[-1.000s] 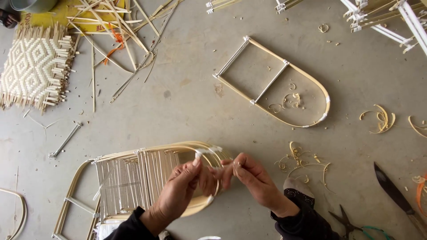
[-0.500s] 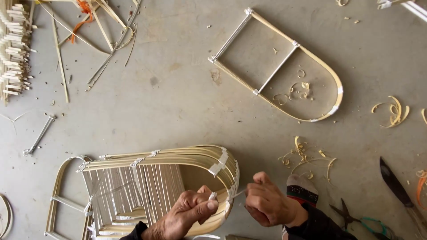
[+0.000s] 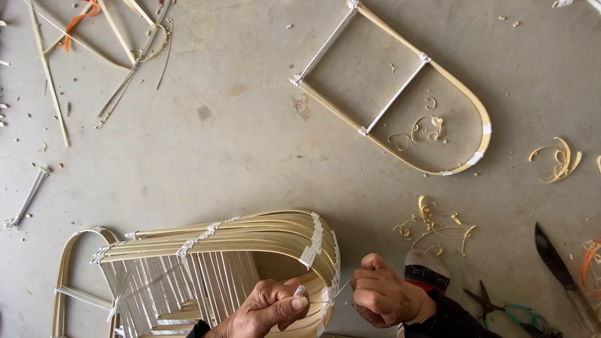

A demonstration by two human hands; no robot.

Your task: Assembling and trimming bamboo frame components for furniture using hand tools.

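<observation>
Head view: left hand [image 3: 266,308] pinches a white strip end against the pale, curved bamboo frame [image 3: 250,241]; right hand [image 3: 383,297] pinches the thin strip [image 3: 341,289] taut.

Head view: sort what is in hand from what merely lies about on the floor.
In hand: left hand on the bent bamboo frame stack; right hand pinching a thin white strip.
Lying about: empty arched frame, knife, scissors, shavings, loose splints.
</observation>
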